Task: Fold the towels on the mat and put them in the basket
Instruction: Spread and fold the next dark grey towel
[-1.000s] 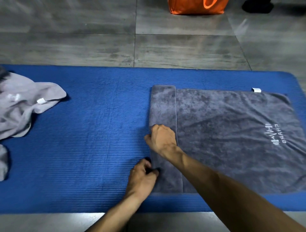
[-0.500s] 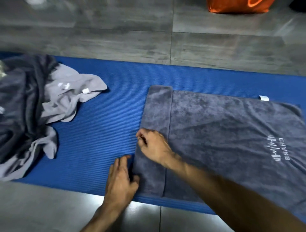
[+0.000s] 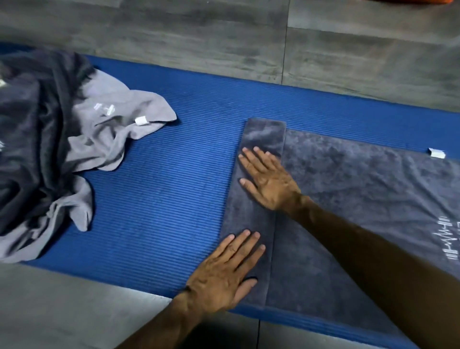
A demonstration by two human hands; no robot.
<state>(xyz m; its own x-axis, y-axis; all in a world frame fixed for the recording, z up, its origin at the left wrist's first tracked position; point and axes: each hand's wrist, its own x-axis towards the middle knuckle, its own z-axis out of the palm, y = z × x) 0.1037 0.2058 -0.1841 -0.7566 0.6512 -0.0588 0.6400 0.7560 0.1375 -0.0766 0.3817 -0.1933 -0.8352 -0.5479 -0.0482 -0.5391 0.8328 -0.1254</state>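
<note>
Folded strip of dark towel (image 3: 373, 199) pressed flat on mat (image 3: 174, 199) by left hand (image 3: 224, 274) and right hand (image 3: 268, 179), fingers straight, nothing gripped.

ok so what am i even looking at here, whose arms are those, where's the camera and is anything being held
No machine here: these are a person's two bare arms, filmed by a wide-angle camera worn on their head, looking forward and down. That is why the arms come in from the bottom of the picture.

On the grey tiled floor lies a blue mat. Spread on it is a dark grey towel with a narrow strip at its left end folded over. The left hand and the right hand both lie flat on that strip, fingers straight, pressing it down. Nothing is gripped.

At the left is a crumpled heap: a light grey towel partly under a darker cloth. A sliver of something orange shows at the top edge; what it is cannot be told.
</note>
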